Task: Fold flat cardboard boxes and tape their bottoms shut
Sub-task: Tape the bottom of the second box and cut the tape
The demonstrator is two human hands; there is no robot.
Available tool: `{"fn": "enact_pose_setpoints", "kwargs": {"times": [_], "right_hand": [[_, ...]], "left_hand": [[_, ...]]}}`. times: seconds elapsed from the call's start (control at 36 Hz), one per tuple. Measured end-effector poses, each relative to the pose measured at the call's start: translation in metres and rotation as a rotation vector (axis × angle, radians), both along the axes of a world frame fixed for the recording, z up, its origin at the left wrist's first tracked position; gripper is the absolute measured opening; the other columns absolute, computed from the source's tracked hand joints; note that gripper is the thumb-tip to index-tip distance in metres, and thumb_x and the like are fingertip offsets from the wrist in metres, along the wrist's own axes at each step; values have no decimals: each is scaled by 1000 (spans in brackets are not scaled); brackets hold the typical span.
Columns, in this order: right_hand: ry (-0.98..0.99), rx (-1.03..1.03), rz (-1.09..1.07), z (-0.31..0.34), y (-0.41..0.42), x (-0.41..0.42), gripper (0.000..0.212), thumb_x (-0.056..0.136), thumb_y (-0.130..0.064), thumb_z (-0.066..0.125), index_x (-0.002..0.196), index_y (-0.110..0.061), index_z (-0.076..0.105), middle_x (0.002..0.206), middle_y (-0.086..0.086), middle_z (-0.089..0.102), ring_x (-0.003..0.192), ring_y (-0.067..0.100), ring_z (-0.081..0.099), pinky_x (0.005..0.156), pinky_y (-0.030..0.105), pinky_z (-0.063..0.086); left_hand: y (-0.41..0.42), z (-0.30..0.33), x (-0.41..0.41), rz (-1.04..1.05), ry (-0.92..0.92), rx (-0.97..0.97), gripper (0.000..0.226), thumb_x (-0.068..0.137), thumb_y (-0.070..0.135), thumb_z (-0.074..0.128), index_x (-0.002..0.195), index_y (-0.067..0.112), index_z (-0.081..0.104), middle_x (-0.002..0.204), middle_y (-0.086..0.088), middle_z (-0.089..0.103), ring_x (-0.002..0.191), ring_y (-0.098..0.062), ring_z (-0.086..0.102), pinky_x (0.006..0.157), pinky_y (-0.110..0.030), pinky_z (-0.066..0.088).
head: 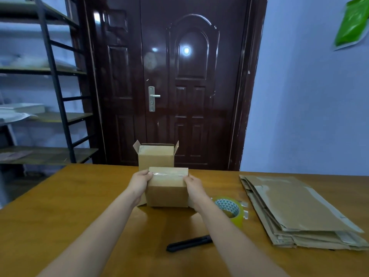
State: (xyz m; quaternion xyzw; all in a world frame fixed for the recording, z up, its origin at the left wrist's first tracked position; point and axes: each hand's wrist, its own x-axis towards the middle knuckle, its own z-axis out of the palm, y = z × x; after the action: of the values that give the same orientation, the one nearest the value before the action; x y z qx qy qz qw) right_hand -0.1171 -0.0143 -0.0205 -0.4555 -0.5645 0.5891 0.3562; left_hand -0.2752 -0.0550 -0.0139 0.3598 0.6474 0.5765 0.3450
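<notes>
A small cardboard box [167, 186], taped seam up, stands mid-worktop [79, 196], gripped at its sides by left hand [139, 182] and right hand [194, 187]; tape roll [229, 210] beside, flat boxes [295, 208] right

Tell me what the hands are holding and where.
Both hold the small brown cardboard box: left hand on its left side, right hand on its right side.

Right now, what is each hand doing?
Left hand: grips the left side of the box.
Right hand: grips its right side.
</notes>
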Motion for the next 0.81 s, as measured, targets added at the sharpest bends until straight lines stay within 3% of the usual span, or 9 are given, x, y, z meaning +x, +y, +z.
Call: {"fn": "enact_pose_setpoints", "kwargs": {"times": [0.11, 0.25, 0.33, 0.47, 0.56, 0.61, 0.75, 0.81], "right_hand": [[18, 101, -25, 10, -2, 10, 49, 100, -24, 40, 147, -21, 31, 142, -2, 41, 117, 19, 44, 103, 44, 42], [123, 220, -45, 20, -9, 25, 52, 94, -3, 47, 144, -17, 39, 138, -1, 45, 116, 16, 48, 88, 24, 46], [198, 243, -83, 24, -12, 33, 54, 88, 9, 49, 135, -17, 49, 131, -1, 53, 118, 17, 51, 75, 16, 46], [242, 273, -153, 29, -12, 42, 50, 84, 12, 53, 122, -20, 54, 119, -2, 57, 109, 13, 54, 71, 18, 46], [239, 312, -165, 30, -14, 47, 50, 83, 12, 54, 121, -21, 53, 110, -10, 56, 101, 3, 52, 70, 15, 47], [253, 325, -188, 29, -16, 50, 51, 83, 13, 54, 119, -22, 53, 111, -9, 56, 102, 6, 53, 69, 16, 48], [241, 356, -250, 32, -13, 54, 59, 81, 17, 54, 128, -20, 50, 122, -5, 55, 113, 11, 53, 85, 27, 52], [249, 375, -246, 35, -12, 57, 59, 81, 16, 54, 129, -19, 50, 122, -5, 56, 114, 10, 53, 93, 32, 51]], "left_hand": [[-8, -7, -2, -5, -188, 135, 42, 99, 10, 44, 141, 12, 44, 140, -4, 49, 127, -26, 45, 110, -42, 35], [-19, -14, 4, -63, -384, 307, 49, 92, -1, 51, 139, 7, 44, 139, -6, 50, 125, -21, 49, 110, -39, 37], [-22, -11, 13, -57, -343, 338, 52, 90, -5, 53, 139, 10, 45, 136, -3, 52, 120, -17, 50, 103, -33, 40], [-24, -2, 28, -3, -221, 385, 50, 87, -1, 61, 134, 15, 52, 122, 3, 55, 116, -16, 48, 102, -31, 40], [-25, 2, 37, -4, -161, 422, 48, 89, 0, 59, 132, 23, 53, 106, 11, 56, 101, -7, 52, 100, -28, 39], [-25, 3, 41, 11, -119, 435, 48, 90, -1, 58, 129, 27, 53, 104, 6, 56, 92, -3, 52, 99, -25, 37], [-25, 9, 49, 38, -88, 451, 51, 89, 0, 60, 133, 23, 50, 104, 7, 63, 98, -1, 56, 96, -25, 39], [-23, 10, 49, 24, -83, 427, 44, 88, 7, 63, 130, 16, 54, 112, 2, 63, 107, -11, 58, 96, -28, 42]]}}
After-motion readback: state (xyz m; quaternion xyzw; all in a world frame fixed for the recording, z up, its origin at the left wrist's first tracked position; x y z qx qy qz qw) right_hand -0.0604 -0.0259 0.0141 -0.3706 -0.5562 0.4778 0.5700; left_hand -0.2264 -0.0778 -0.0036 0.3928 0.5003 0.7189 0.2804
